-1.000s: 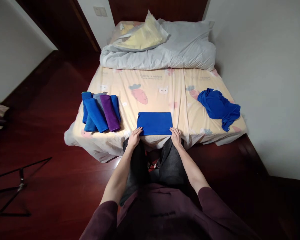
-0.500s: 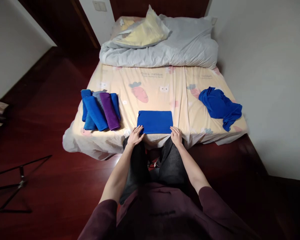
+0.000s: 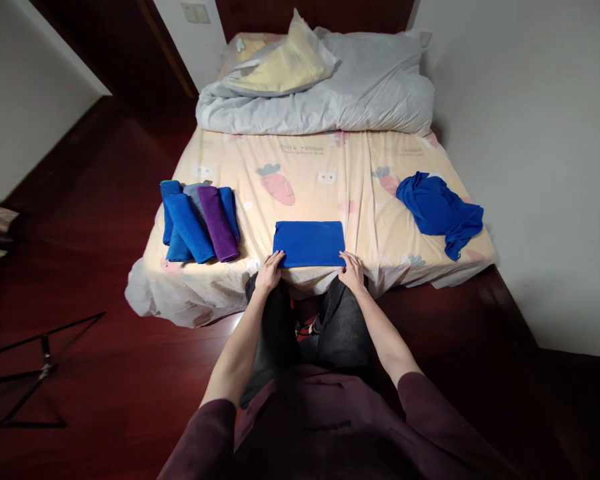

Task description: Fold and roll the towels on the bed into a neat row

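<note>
A blue towel [image 3: 310,243], folded into a flat rectangle, lies at the bed's front edge, with a small white tag at its far left corner. My left hand [image 3: 269,272] pinches its near left corner, fingertips on top. At the near right corner my right hand [image 3: 352,272] has its fingers and thumb closed on the edge. To the left, several rolled towels [image 3: 193,227] in blues and grey lie piled, a purple rolled towel [image 3: 219,223] among them. Over on the right is a crumpled blue cloth [image 3: 440,210].
The bed [image 3: 310,180] has a pale sheet with carrot prints. A bundled grey quilt [image 3: 380,87] and a yellow pillow [image 3: 293,67] in a clear cover lie at its head. Black stand legs [image 3: 45,367] are on the floor at left. A wall [image 3: 530,167] rises at right.
My fingers have drawn in around the towel's near corners; the left thumb no longer sticks out. The towel itself stays in place, and the view has shifted slightly.
</note>
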Action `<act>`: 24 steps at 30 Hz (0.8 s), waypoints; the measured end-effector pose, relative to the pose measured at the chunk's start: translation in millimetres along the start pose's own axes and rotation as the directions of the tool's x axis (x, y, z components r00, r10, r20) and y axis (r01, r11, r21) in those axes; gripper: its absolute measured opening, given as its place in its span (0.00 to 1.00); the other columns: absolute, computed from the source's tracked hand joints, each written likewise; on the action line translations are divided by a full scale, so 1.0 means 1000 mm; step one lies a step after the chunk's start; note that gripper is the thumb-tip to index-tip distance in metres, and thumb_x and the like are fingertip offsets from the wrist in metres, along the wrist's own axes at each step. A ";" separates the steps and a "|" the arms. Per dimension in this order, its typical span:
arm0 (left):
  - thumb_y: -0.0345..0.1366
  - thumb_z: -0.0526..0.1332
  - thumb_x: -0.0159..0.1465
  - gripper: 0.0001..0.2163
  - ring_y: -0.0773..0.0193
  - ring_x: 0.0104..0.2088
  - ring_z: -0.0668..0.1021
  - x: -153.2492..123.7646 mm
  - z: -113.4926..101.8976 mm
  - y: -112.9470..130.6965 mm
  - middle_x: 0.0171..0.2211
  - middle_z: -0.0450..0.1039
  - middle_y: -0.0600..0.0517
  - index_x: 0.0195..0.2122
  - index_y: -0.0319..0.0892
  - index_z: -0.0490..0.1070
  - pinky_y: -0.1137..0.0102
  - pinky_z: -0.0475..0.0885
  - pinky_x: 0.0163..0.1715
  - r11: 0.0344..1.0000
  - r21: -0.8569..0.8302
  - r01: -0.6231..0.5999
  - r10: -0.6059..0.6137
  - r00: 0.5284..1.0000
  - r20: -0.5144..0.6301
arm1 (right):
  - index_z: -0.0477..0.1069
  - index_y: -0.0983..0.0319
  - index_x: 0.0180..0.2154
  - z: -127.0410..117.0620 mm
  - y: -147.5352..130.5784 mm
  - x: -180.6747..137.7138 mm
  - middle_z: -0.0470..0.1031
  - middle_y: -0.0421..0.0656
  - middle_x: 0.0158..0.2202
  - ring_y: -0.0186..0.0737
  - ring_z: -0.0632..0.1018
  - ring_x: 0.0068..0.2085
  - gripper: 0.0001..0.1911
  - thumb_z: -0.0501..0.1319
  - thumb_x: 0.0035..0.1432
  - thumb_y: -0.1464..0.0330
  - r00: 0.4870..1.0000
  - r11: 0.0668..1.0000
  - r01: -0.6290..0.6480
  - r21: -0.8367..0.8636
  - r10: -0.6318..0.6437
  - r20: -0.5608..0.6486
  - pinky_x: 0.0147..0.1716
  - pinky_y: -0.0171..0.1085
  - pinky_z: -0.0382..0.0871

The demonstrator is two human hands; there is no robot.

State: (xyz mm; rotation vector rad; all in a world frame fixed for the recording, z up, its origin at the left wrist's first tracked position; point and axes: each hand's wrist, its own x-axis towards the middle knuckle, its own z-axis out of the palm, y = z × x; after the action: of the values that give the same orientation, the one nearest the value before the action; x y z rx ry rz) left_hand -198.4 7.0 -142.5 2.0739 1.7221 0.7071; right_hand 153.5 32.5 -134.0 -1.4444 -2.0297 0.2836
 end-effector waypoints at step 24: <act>0.18 0.50 0.59 0.32 0.56 0.70 0.68 0.000 -0.006 0.000 0.66 0.70 0.45 0.63 0.43 0.72 0.52 0.61 0.72 0.999 -0.045 -0.006 0.004 0.999 -0.050 | 0.76 0.61 0.60 0.004 0.008 0.006 0.76 0.46 0.63 0.42 0.72 0.67 0.29 0.50 0.63 0.81 0.995 0.993 0.090 0.073 -0.093 0.041 0.68 0.49 0.64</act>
State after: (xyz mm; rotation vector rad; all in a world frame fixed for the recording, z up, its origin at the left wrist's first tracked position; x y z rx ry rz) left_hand -202.1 7.2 -137.7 2.0472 1.7115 0.7991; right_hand 155.8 41.7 -139.3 -1.3086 -2.0936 0.3482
